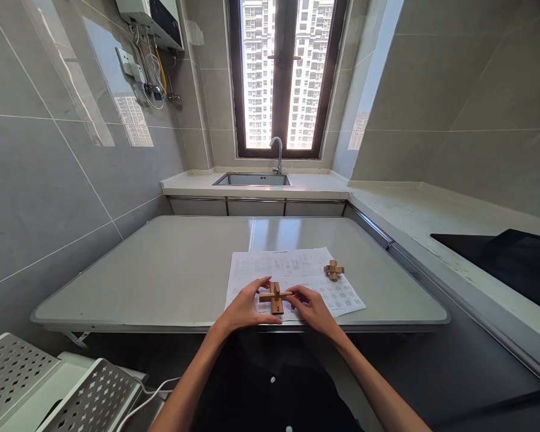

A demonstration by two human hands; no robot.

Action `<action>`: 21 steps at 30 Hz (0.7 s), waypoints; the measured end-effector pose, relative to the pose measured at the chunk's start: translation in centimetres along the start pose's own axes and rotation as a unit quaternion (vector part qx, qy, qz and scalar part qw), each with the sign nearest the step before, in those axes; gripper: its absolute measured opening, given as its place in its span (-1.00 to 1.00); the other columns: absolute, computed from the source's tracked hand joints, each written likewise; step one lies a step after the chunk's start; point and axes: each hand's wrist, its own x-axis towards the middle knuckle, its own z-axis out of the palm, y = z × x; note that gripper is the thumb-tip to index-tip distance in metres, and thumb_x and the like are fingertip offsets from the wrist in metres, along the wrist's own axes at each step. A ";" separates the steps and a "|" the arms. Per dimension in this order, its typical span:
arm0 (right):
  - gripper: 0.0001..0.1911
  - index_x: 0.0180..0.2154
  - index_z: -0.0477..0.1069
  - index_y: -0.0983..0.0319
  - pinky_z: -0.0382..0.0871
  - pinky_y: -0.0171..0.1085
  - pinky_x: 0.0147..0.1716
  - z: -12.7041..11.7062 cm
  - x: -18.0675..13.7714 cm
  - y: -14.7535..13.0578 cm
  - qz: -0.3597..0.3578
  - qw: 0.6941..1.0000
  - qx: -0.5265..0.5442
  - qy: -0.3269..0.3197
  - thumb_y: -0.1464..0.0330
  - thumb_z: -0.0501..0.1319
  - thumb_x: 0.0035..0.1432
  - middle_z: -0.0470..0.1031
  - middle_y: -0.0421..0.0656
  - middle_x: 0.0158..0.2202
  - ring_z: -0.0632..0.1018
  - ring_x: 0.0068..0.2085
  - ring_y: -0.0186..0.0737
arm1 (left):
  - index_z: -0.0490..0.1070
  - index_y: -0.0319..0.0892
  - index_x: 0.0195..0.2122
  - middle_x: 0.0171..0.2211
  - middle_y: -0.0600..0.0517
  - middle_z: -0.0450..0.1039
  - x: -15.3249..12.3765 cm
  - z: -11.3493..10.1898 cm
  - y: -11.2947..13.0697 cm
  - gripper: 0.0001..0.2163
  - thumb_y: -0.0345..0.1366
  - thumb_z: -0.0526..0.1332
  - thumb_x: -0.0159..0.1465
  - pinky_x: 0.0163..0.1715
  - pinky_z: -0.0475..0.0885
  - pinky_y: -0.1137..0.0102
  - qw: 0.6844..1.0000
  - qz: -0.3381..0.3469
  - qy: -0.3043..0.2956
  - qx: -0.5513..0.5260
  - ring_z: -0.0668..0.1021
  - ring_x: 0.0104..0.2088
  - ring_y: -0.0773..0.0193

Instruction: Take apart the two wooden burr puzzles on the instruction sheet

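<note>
A partly assembled wooden burr puzzle (276, 303) sits in front of me over the printed sheet, its bars crossing one another. My left hand (246, 306) curves round its left side, with the forefinger at the far end and the thumb along the near end. At the right, my right hand (312, 307) pinches the tip of a thin bar that crosses the puzzle. A second wooden burr puzzle (333, 270), with its bars interlocked, rests on the right part of the printed sheet (252, 264), which shows rows of small diagrams.
A pale folding table (184, 270) carries the sheet. Behind it are a sink (252, 179) and a faucet (278, 156) below a window. A white counter runs along the right with a black cooktop (499, 264). A perforated white rack (94, 396) and a cable stand lower left.
</note>
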 end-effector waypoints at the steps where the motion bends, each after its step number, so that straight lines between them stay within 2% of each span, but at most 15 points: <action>1: -0.66 -0.15 0.57 0.18 0.40 -0.27 -0.34 0.0 0.0 0.0 -0.001 1.000 0.000 0.000 0.08 0.20 0.34 0.63 -0.14 -0.30 0.56 -0.34 -0.17 | 0.34 -0.07 0.28 0.08 -0.15 0.50 0.0 0.2 -0.1 -0.12 -0.06 0.57 -0.08 0.13 0.43 0.01 1.000 -0.004 0.002 0.000 0.53 0.12 -0.12; 6: -0.68 -0.16 0.57 0.19 0.35 -0.28 -0.36 0.1 0.1 0.1 -0.008 1.000 -0.006 0.000 0.11 0.20 0.35 0.61 -0.17 -0.35 0.52 -0.38 -0.19 | 0.41 -0.08 0.18 0.04 -0.10 0.52 -0.2 1.0 -0.4 -0.29 -0.10 0.54 -0.01 0.02 0.53 0.15 0.999 -0.020 0.024 -0.007 0.56 0.05 -0.02; 14: -0.70 -0.15 0.58 0.20 0.32 -0.28 -0.39 0.5 0.1 0.2 -0.013 1.000 -0.022 0.015 0.13 0.21 0.36 0.61 -0.16 -0.34 0.49 -0.41 -0.23 | 0.38 -0.08 0.13 0.00 -0.06 0.51 -0.4 1.5 -0.5 -0.32 -0.12 0.55 -0.02 -0.02 0.55 0.17 0.999 -0.012 0.042 0.012 0.57 -0.02 0.05; 21: -0.69 -0.15 0.58 0.21 0.33 -0.27 -0.42 0.6 0.0 0.2 -0.018 0.999 -0.033 0.033 0.13 0.20 0.37 0.62 -0.14 -0.35 0.51 -0.42 -0.20 | 0.35 -0.07 0.12 -0.01 -0.03 0.49 -0.4 1.5 -0.4 -0.32 -0.13 0.55 -0.02 -0.01 0.53 0.18 0.999 -0.006 0.030 0.021 0.56 -0.05 0.09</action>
